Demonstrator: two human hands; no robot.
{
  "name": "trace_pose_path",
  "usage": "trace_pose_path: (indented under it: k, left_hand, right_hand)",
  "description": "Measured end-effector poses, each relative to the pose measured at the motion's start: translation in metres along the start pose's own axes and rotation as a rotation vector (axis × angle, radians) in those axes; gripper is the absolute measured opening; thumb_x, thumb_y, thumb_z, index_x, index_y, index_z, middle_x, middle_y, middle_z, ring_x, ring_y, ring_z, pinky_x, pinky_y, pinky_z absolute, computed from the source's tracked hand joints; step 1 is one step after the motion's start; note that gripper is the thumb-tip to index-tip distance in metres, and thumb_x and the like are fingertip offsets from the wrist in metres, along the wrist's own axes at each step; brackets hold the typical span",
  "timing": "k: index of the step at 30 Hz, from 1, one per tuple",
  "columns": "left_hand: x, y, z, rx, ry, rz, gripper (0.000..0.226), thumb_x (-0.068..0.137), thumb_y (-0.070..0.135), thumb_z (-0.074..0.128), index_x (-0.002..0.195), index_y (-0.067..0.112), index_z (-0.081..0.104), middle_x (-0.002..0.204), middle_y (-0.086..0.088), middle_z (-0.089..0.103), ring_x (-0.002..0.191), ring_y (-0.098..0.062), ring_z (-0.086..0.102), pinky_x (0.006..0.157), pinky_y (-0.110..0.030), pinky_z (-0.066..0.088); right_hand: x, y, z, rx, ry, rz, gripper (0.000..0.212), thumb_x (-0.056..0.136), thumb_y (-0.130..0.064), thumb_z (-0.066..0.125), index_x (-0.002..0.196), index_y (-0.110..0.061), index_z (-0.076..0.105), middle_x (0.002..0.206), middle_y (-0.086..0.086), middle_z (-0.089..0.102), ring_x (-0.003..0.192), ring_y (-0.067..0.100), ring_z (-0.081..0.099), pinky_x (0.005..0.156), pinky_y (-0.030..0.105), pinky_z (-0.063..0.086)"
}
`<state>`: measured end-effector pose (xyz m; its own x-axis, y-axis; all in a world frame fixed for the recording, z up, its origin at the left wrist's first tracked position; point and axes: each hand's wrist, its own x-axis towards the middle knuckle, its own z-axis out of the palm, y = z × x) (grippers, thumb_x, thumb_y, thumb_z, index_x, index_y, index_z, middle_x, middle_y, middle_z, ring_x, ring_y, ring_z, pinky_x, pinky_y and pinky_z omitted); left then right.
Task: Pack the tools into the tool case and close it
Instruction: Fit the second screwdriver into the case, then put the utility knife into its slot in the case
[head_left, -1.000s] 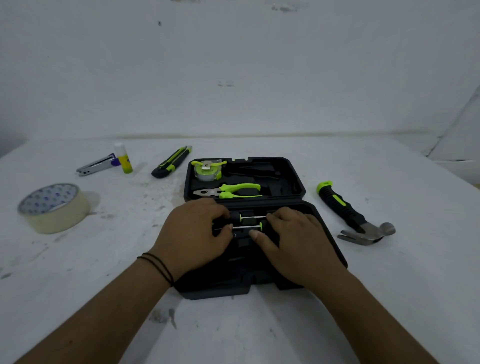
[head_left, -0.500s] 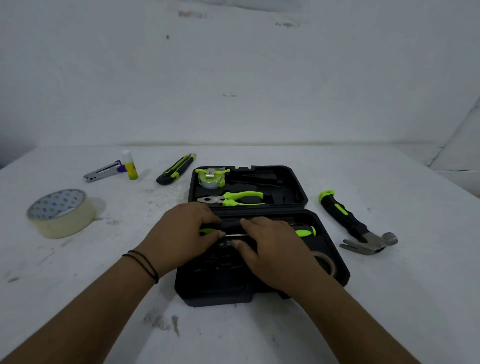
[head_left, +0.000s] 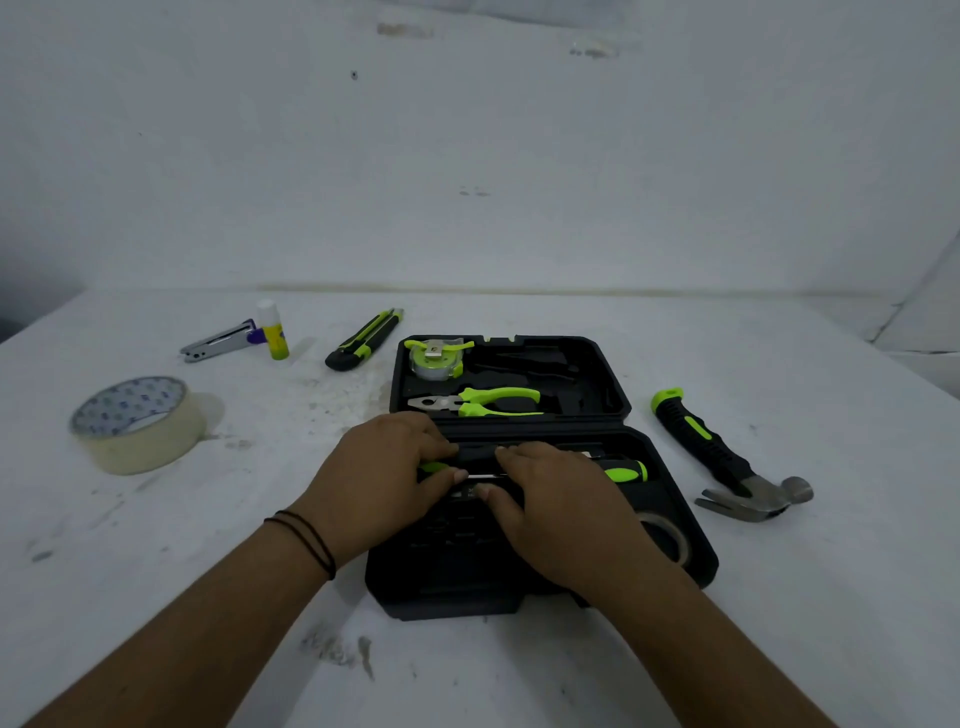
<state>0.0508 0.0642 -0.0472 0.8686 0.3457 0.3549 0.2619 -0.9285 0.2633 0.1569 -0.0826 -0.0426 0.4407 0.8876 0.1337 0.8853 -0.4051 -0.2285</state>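
1. My left hand (head_left: 382, 480) and right hand (head_left: 563, 512) lie over the near half of the open black tool case (head_left: 691, 551) at table centre, fingers curled onto a green-handled screwdriver (head_left: 621, 472) seated there.
2. Pliers (head_left: 475, 402) and a tape measure (head_left: 434, 356) fill the far half, at twelve o'clock.
3. The hammer (head_left: 727, 460) lies outside at three o'clock; the utility knife (head_left: 366, 340) at eleven.

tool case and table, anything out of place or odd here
Nothing is damaged or spilled. The hammer right of the open tool case and the utility knife to its left lie outside it, unpacked. Both hands rest on screwdrivers in the near half.
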Motion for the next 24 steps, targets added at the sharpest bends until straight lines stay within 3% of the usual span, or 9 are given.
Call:
trace_pose_path:
  k: [3,7,13,16,20,24]
  left_hand:
    - [0.001,0.001,-0.003,-0.030,0.007,-0.008,0.036,0.079,0.047,0.061,0.105,0.024,0.071,0.101,0.007,0.068,0.095,-0.011,0.061,0.074,-0.019,0.040]
    - [0.000,0.001,-0.010,-0.171,0.014,-0.084,0.018,0.083,0.038,0.063,0.093,0.027,0.073,0.089,0.010,0.070,0.081,-0.003,0.060,0.069,-0.015,0.043]
    - [0.009,-0.019,-0.019,-0.359,0.283,-0.356,0.018,0.084,0.026,0.063,0.071,0.017,0.072,0.066,0.005,0.068,0.064,-0.005,0.061,0.056,-0.003,0.037]
    - [0.027,-0.043,-0.020,-0.351,0.337,-0.466,0.020,0.085,0.025,0.061,0.074,0.011,0.070,0.067,0.000,0.067,0.063,-0.006,0.058,0.057,-0.011,0.038]
    - [0.054,-0.075,-0.009,-0.300,0.347,-0.515,0.012,0.083,0.019,0.064,0.084,0.008,0.069,0.081,-0.008,0.069,0.073,-0.015,0.057,0.069,-0.021,0.038]
    - [0.073,-0.104,0.005,-0.220,0.321,-0.532,0.022,0.081,0.018,0.065,0.096,0.002,0.069,0.091,-0.015,0.068,0.078,-0.019,0.058,0.068,-0.023,0.037]
  right_hand:
    - [-0.001,0.000,-0.005,0.038,0.007,0.020,0.053,0.093,-0.048,0.037,0.137,-0.018,0.043,0.132,0.000,0.054,0.119,0.019,0.050,0.100,0.032,0.037]
    - [-0.002,-0.002,-0.007,-0.009,0.011,-0.016,0.045,0.093,-0.044,0.040,0.130,-0.021,0.048,0.124,0.000,0.058,0.114,0.020,0.052,0.096,0.035,0.039]
    - [0.017,-0.009,-0.015,-0.004,0.110,-0.041,0.034,0.092,-0.042,0.042,0.109,-0.021,0.062,0.103,-0.001,0.061,0.099,0.020,0.055,0.086,0.034,0.041]
    - [0.041,-0.013,-0.019,0.102,0.093,-0.008,0.034,0.092,-0.040,0.045,0.110,-0.018,0.064,0.105,0.003,0.062,0.100,0.022,0.056,0.087,0.035,0.045]
    - [0.076,-0.022,-0.016,0.254,0.082,0.024,0.032,0.091,-0.035,0.050,0.106,-0.013,0.067,0.107,0.005,0.066,0.100,0.022,0.059,0.088,0.038,0.049]
    - [0.103,-0.029,-0.009,0.221,0.090,0.019,0.030,0.090,-0.032,0.049,0.074,-0.011,0.062,0.072,0.004,0.060,0.075,0.024,0.057,0.071,0.033,0.049]
